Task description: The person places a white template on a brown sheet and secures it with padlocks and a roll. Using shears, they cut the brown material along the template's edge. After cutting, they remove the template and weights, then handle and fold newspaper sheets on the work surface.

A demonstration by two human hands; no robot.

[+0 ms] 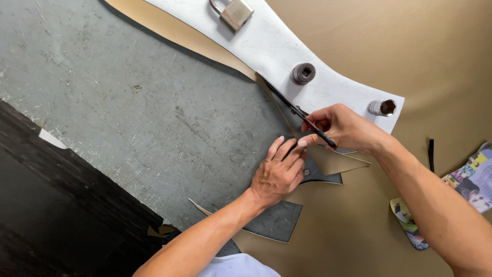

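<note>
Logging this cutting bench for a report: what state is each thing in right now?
Tan sheet: partly cut, pieces removed.
White template: flat on sheet, weighted.
Padlock: shut, lying on template.
Two sockets: standing on template.
Knife: gripped by right hand.
Left hand: pressing sheet flat.

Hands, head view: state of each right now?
Left hand: open, fingers flat, pressing down the tan sheet by the cut line.
Right hand: closed around a thin black cutting tool, its tip along the white template.
</note>
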